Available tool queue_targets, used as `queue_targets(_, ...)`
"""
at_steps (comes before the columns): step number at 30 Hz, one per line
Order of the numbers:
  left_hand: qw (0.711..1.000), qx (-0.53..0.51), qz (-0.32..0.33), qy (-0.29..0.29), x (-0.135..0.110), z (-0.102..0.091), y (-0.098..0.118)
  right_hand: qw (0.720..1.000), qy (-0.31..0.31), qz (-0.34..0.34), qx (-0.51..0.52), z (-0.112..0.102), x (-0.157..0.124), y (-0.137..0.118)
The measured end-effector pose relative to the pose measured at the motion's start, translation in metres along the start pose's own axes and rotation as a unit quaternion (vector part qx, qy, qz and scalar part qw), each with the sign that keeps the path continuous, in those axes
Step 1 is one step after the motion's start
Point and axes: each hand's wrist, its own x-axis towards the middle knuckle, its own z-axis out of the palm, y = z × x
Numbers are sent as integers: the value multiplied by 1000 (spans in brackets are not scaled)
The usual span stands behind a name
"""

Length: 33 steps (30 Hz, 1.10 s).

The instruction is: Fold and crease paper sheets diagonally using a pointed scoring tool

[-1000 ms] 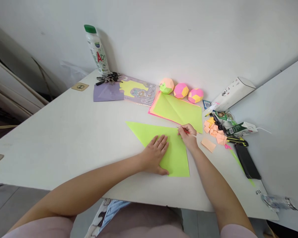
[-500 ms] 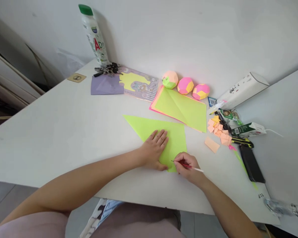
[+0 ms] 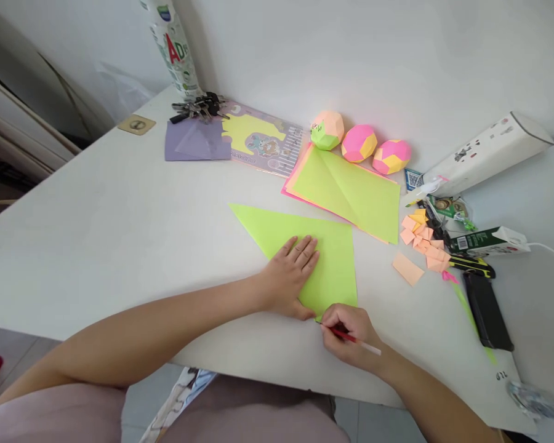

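A sheet of lime-green paper (image 3: 335,264), with a pointed corner at its left, lies flat on the white table. My left hand (image 3: 290,277) presses on it, palm down with the fingers stretched out. In my right hand (image 3: 351,335) is a thin red pen (image 3: 344,334) with a pale end, pinched between thumb and fingers. The pen's dark tip is at the paper's near edge, close to my left thumb. My right fingers partly cover the near right corner of the sheet.
Behind the sheet lie stacked coloured papers (image 3: 355,191) and several paper balls, one a pink-yellow ball (image 3: 359,143). Right are small folded orange papers (image 3: 422,237), a utility knife (image 3: 473,266), a black case (image 3: 488,311) and a drink carton (image 3: 489,242). Keys (image 3: 200,107) and a bottle (image 3: 173,52) stand back left.
My right hand has moved the pen tip nearer to me, down to the paper's edge. My left hand stays pressed on the sheet. The camera view has shifted slightly.
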Motion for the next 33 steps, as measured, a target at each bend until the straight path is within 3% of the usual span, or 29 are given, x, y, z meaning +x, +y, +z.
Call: queue_targets(33,1000,9,-7,7,-1,0,1,999,-7,-21,-38,1,2,3)
